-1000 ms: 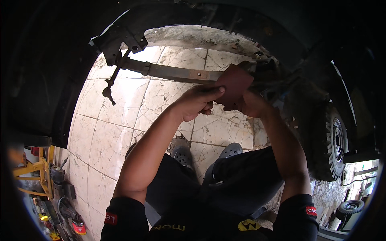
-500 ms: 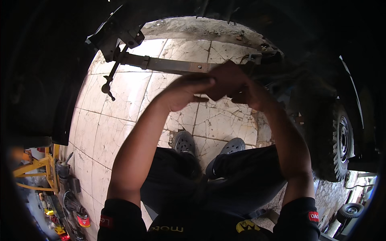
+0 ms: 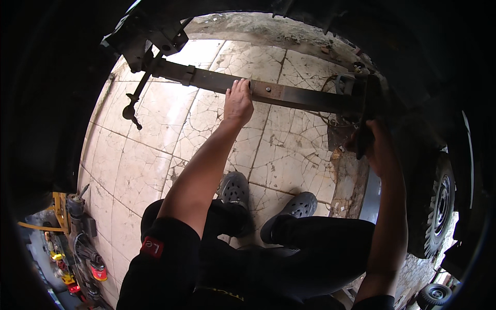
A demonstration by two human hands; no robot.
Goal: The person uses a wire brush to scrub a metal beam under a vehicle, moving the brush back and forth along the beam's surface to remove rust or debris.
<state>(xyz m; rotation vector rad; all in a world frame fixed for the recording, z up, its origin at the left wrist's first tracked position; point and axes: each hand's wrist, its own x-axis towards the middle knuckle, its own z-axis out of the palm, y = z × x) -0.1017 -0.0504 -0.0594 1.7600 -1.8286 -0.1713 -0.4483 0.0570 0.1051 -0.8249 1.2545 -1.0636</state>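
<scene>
A dark metal bar (image 3: 310,99), like a vehicle's leaf spring with a clamp band and a rusty patch, runs across the upper middle. My left hand (image 3: 238,103) lies on the bar left of that patch, fingers stretched out flat over its face; the thumb is hidden. At the bar's right end hangs a dark, upright, plate-like part (image 3: 370,98) in shadow. My right hand (image 3: 378,147) is closed around the lower end of this part, some fingers hidden behind it. The reddish-brown flat piece seen earlier between my hands does not show now.
A rod with a ball-shaped end (image 3: 129,111) hangs below the bracket (image 3: 168,42) at upper left. A tyred wheel (image 3: 440,204) stands at right. Yellow frame (image 3: 60,212), a red can (image 3: 99,272) and tools lie lower left. Cracked tiles (image 3: 279,150) lie below.
My hands have parted from the reddish-brown piece they held together. The left has moved onto the bar; the right has gone right and down to the dark part. The view has tilted slightly.
</scene>
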